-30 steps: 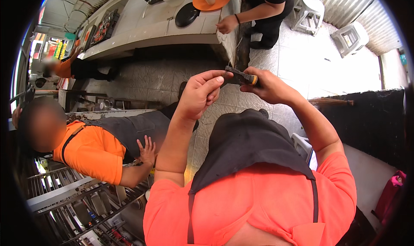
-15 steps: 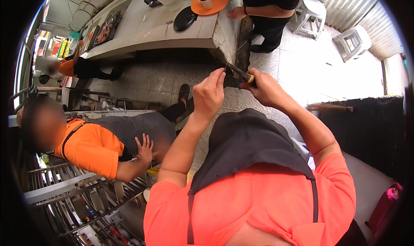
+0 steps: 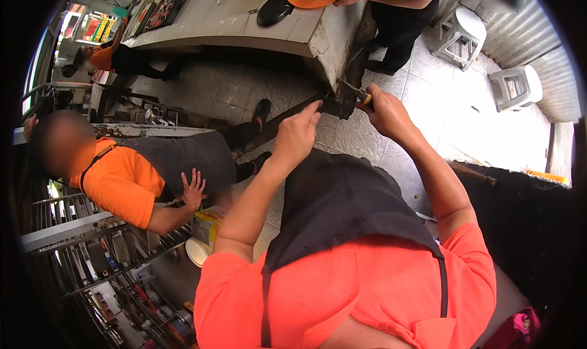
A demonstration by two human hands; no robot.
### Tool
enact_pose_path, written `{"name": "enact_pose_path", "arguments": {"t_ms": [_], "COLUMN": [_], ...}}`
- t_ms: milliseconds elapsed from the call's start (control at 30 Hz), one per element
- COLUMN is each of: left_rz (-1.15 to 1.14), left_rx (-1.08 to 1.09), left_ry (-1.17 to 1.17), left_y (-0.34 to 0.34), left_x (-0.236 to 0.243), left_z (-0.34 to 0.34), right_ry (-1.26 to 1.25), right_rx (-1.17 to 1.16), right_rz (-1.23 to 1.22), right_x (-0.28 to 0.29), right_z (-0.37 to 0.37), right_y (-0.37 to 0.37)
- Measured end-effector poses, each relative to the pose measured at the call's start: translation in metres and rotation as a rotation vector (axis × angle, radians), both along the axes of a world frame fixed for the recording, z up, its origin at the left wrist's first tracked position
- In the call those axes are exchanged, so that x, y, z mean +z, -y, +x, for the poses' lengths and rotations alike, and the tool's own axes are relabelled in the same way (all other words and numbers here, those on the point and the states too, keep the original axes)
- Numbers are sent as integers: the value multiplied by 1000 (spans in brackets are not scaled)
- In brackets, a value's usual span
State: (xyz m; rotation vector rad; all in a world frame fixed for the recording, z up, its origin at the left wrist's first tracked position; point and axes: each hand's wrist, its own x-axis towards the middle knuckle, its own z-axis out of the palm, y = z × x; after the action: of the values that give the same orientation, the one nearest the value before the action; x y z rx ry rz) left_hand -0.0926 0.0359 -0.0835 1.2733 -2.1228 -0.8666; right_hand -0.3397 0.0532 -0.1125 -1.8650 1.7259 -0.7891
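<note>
My left hand (image 3: 296,134) is raised above the black apron, with thumb and fingers closed together in a pinch. Whatever lies between its fingertips is too small to make out. To its right, my right hand (image 3: 390,112) grips a pair of pliers (image 3: 365,97) by the black-and-yellow handle. The metal end of the tool points up and left, toward the lower corner of the tiled counter. The two hands are apart, and the tool's tip lies above and right of my left fingertips.
A tiled counter (image 3: 235,38) carries a black round lid (image 3: 275,10) and an orange plate (image 3: 299,2). An orange-shirted person (image 3: 125,181) stands close on my left. Another, in black (image 3: 406,28), is beyond the counter corner. White stools (image 3: 463,36) stand right; a dish rack (image 3: 98,257) sits left.
My hands have drawn apart a little, the right one moving right with the pliers. The view has shifted. The person in black now has a hand at the orange plate.
</note>
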Motion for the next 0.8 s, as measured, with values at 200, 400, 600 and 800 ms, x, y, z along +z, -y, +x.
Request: {"name": "enact_pose_path", "arguments": {"t_ms": [200, 400, 600, 800], "left_rz": [-192, 613, 795, -55], "left_rx": [-136, -12, -70, 206], "left_ry": [247, -240, -358, -235], "left_y": [30, 90, 179, 315], "left_x": [-32, -39, -68, -174], "left_z": [14, 6, 5, 34], "right_ry": [-113, -164, -135, -33], "right_rx": [0, -53, -99, -147], "right_rz": [21, 68, 285, 637], "right_x": [-44, -38, -20, -40], "right_z": [8, 9, 19, 41], "right_y": [24, 62, 109, 119]}}
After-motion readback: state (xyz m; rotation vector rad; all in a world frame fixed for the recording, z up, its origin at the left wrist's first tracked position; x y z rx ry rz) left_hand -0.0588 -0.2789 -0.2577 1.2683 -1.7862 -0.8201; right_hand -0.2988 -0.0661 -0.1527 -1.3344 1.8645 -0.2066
